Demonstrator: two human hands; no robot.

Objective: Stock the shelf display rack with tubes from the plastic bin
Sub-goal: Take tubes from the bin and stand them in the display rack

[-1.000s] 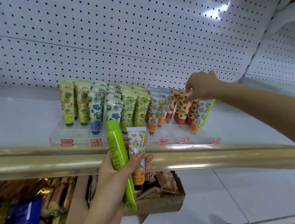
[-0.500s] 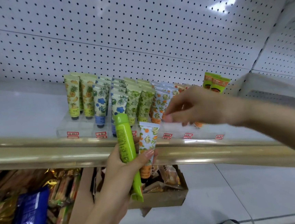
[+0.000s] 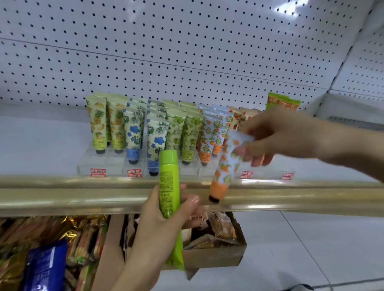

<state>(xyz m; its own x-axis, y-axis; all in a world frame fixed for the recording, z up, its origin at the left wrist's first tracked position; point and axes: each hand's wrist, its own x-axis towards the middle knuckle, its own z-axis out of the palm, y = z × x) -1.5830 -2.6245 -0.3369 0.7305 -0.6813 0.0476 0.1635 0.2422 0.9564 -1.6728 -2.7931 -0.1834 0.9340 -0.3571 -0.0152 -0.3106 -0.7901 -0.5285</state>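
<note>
The right hand [image 3: 276,138] pinches the flat crimped end of an orange-print tube [image 3: 225,165] between thumb and curled fingers; the tube hangs slanted, black cap down, in front of the gold shelf rail [image 3: 51,199] and just before the clear acrylic display rack [image 3: 104,162]; blur softens its print. The left hand [image 3: 160,220] is wrapped round a plain lime-green tube [image 3: 168,177], thumb across its front; the rounded top stands upright above the rail, the lower end pokes out below the palm. In the rack stand rows of glossy tubes [image 3: 175,130], caps down, printed with pineapples, blue flowers, green leaves and oranges; red price labels [image 3: 97,171] line its front. White pegboard [image 3: 176,30] rises behind; under the shelf sit a cardboard box [image 3: 219,256] of wrapped snacks and a blue packet [image 3: 42,274].
</note>
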